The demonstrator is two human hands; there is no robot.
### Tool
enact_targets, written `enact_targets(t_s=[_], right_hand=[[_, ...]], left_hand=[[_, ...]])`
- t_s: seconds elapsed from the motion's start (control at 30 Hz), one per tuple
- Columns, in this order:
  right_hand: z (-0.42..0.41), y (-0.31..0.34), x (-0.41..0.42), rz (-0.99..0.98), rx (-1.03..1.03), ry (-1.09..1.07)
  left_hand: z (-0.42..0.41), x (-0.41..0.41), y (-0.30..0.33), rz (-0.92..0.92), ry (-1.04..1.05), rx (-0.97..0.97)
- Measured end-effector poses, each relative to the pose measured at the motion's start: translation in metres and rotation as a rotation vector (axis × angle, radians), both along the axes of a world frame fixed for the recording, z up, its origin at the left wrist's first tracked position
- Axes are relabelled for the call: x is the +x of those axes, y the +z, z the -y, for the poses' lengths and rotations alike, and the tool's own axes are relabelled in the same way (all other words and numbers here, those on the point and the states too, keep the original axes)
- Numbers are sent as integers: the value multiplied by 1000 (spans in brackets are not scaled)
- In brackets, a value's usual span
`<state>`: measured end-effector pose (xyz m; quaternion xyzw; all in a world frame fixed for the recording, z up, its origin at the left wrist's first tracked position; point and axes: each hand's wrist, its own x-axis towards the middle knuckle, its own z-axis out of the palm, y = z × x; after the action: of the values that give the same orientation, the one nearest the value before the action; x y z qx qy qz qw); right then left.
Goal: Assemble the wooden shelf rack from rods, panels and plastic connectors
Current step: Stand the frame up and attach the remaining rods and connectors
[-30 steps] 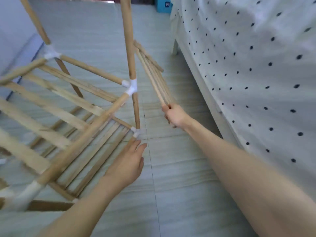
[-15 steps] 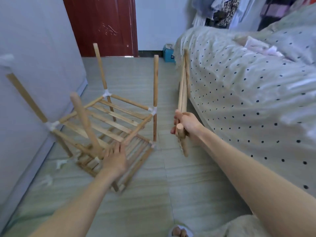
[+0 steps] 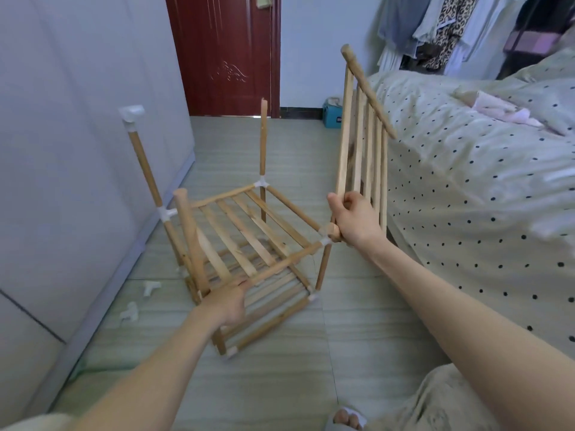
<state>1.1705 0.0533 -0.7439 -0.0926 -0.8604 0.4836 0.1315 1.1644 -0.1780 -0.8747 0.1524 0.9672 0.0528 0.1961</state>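
Observation:
A partly built wooden rack (image 3: 249,241) stands on the tiled floor, with two slatted shelves joined by white plastic connectors and several upright rods. One upright carries a white connector (image 3: 132,115) on its top. My left hand (image 3: 228,301) grips the front rail of the upper shelf. My right hand (image 3: 353,219) holds a loose slatted panel (image 3: 362,141) by its lower end, upright and just right of the rack's near right corner.
Two loose white connectors (image 3: 151,287) (image 3: 130,312) lie on the floor left of the rack. A bed with a dotted cover (image 3: 482,188) fills the right side. A grey cabinet wall (image 3: 62,150) runs along the left. A red door (image 3: 224,54) and a teal box (image 3: 332,115) stand behind.
My right hand lifted the slatted panel off the floor, stood it upright and turned it broadside beside the rack. My left hand moved onto the upper shelf's front rail. The view pulled back and up.

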Motion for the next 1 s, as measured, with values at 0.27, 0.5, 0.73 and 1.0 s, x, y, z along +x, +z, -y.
enact_targets(t_s=[0.27, 0.5, 0.73, 1.0], right_hand=[[26, 30, 14, -137, 326, 47], [57, 43, 19, -127, 549, 136], [72, 44, 14, -181, 656, 220], [76, 33, 4, -323, 773, 227]], left_hand=[[1, 17, 43, 115, -40, -89], [17, 34, 135, -454, -215, 239], [47, 42, 161, -1025, -3, 509], [80, 27, 129, -366, 329, 947]])
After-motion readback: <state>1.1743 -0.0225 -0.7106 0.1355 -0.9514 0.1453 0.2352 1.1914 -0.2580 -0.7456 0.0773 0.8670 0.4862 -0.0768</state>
